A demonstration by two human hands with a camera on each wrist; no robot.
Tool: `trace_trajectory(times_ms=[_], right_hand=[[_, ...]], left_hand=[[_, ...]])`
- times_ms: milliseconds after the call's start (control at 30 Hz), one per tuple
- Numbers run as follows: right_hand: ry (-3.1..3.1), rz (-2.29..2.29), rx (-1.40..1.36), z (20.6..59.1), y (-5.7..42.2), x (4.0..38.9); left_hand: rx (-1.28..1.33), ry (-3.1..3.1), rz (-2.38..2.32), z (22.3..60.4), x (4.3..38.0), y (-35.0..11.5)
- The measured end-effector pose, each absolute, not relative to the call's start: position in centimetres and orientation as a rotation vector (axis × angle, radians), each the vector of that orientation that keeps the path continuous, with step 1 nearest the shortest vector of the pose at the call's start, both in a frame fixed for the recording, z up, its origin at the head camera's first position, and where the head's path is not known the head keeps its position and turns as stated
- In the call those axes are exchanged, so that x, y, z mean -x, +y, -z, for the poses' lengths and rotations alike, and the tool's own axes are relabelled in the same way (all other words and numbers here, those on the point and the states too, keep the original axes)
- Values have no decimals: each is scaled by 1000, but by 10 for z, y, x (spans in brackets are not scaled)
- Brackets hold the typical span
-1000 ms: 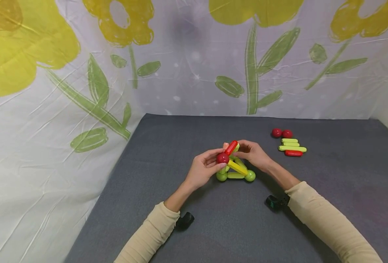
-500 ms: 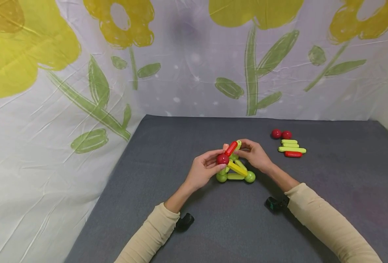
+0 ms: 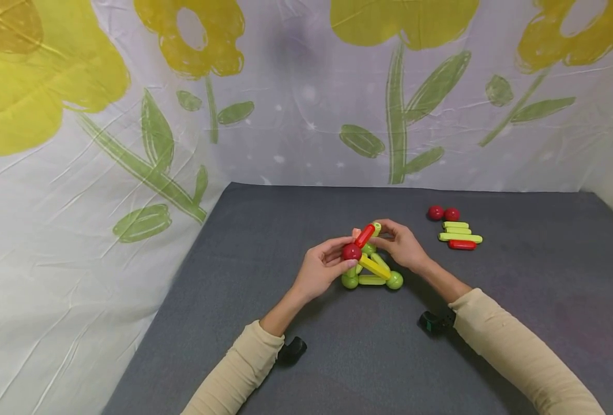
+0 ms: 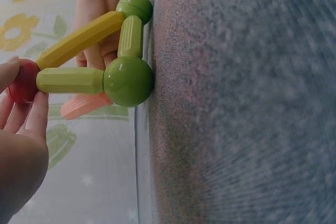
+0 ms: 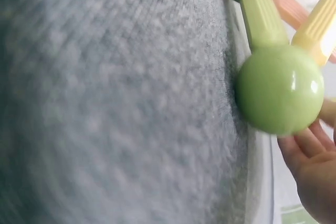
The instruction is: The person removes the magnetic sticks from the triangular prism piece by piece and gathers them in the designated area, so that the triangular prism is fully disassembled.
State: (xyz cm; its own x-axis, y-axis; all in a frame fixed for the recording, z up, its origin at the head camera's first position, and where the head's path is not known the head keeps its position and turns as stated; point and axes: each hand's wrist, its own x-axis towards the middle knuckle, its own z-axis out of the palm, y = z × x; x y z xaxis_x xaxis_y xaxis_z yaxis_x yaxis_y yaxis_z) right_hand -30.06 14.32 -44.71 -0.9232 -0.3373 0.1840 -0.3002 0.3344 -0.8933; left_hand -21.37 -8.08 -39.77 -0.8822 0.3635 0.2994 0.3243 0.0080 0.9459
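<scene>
"Since one second ago, what has moved? Only little, it seems: the right hand (image 3: pixel 402 246) and the upper yellow-green stick (image 3: pixel 377 229) shift slightly away from the red stick (image 3: pixel 365 236), and the rear green ball (image 3: pixel 369 248) shows better."

"And how are the hands?"

"Left hand (image 3: pixel 323 268) pinches the red ball (image 3: pixel 351 252) between thumb and fingers. Right hand is narrow, and appears to pinch the upper yellow-green stick near its end."

"Where is the frame itself?"

"It stands between the two hands, on the dark cloth (image 3: pixel 285 300). Three green balls make its base, and the yellow stick (image 3: pixel 376 267) rises from the ball below the right hand to the red ball. Behind, the peach stick (image 4: pixel 86 105) is tilted; where its upper end joins cannot be told."

"Which step is this?"

"Probably the joining of the upper sticks around the red ball. Beyond the right hand, and more to its right, two loose red balls (image 3: pixel 435 212) and a row of loose sticks (image 3: pixel 460 237) lie unused."

"What does the next move call for?"

"Most likely, the left hand must hold the red ball steady while the right hand aligns its stick gently; a strong push could pull the frame apart."
</scene>
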Motion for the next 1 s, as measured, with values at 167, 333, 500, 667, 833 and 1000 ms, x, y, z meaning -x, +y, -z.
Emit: trace_trajectory(times_ms=[167, 333, 500, 667, 833, 1000], right_hand=[[2642, 1688, 647, 446, 146, 306], [2716, 1646, 616, 444, 150, 306], [2628, 1734, 497, 442, 155, 303], [2578, 1807, 345, 442, 166, 302], [2465, 1956, 225, 441, 182, 297], [2259, 2177, 181, 440, 201, 293]], left_hand=[[-778, 2209, -2059, 400, 215, -81], [-796, 2204, -2064, 401, 216, -81], [-781, 2213, -2067, 402, 215, -81], [-775, 2226, -2076, 401, 214, -80], [-775, 2224, -2075, 401, 214, -80], [-766, 2224, -2073, 400, 215, -81]])
